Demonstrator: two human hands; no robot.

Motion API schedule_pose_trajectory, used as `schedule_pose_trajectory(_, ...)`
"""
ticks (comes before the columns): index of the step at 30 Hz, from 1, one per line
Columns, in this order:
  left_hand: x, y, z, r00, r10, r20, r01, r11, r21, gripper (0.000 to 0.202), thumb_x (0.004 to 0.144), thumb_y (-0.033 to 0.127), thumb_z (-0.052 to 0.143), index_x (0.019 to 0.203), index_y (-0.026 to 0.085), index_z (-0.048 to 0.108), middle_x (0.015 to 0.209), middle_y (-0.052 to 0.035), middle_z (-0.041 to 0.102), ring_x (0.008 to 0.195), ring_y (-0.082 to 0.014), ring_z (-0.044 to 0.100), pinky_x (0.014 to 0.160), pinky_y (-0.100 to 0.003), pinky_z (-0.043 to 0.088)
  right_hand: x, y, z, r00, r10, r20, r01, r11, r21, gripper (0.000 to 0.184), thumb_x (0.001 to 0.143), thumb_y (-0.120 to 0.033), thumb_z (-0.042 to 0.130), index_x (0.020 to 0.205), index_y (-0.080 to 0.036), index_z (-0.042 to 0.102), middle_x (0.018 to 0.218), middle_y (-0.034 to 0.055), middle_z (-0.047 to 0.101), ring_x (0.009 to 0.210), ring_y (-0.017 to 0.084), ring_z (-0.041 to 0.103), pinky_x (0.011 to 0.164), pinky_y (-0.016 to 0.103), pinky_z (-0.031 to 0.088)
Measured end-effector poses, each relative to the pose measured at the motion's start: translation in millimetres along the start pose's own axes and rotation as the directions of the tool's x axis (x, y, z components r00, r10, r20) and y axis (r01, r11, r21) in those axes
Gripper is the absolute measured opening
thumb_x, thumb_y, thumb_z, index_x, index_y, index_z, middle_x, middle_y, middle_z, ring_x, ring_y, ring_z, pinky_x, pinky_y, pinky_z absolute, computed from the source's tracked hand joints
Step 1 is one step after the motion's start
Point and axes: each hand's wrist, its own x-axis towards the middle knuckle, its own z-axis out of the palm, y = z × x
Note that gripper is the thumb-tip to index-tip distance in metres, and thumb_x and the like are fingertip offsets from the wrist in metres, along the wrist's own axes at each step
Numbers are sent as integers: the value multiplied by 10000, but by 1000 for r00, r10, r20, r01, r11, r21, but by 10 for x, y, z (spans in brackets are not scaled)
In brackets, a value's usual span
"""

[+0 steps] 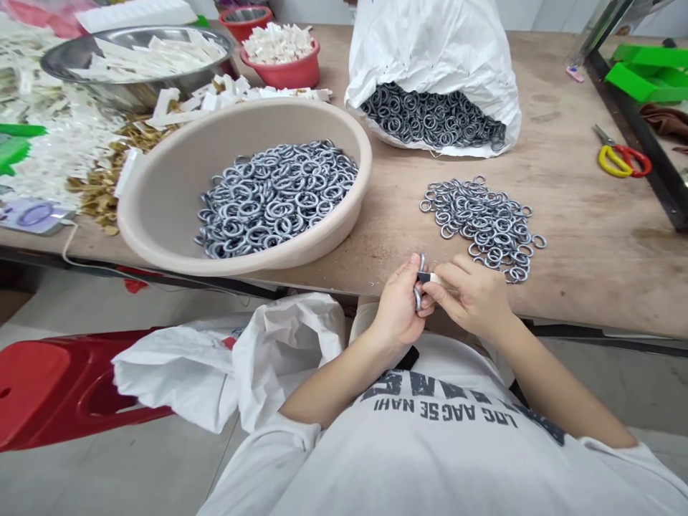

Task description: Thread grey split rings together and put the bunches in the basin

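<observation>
At the table's front edge, my left hand (398,302) is closed around a grey ring (418,298), with a second curved grey piece showing above it at the fingertips. My right hand (471,292) pinches a small flat tool (424,276), dark at its tip and pale nearer my fingers. The tool's tip touches or nearly touches the ring; my fingers hide the exact contact. Beyond my right hand lies a loose pile of grey rings (484,218). To the left stands a large beige basin (155,208) holding many more such rings (279,193).
A white sack (430,43) spills dark rings (435,118) behind the pile. Scissors (620,159) with red and yellow handles lie at right. A metal bowl (59,64), a red bowl (284,72) and white pieces crowd the left. Below are a white bag (290,344) and red stool (37,387).
</observation>
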Motion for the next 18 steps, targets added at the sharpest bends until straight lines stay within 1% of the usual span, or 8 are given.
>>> schedule_pose_trajectory(9,2,-6,-11,999,-35,17,35,999,-35,411,752,471,787,809,185,498,506,104,420,349,-31,352,330,-145,207,5,-7,14,998,-18,-59,17,1000,-22,337,969,-476,554,788,-205,637,745,15,567,653,133,494,592,291,278)
schedule_pose_trajectory(15,8,-28,-19,999,-29,16,30,999,-28,412,769,465,772,779,185,471,514,97,430,357,-32,357,332,-143,208,19,0,-12,999,-23,-32,22,999,-27,340,973,-460,550,764,-203,628,736,7,565,663,131,512,597,288,285)
schedule_pose_trajectory(18,19,-22,-25,999,-26,42,27,999,-25,421,775,460,767,755,190,445,516,95,417,366,-37,363,335,-146,211,6,-25,9,1000,3,-23,-2,1000,26,330,969,-454,555,768,-206,635,717,3,570,654,130,521,591,284,290)
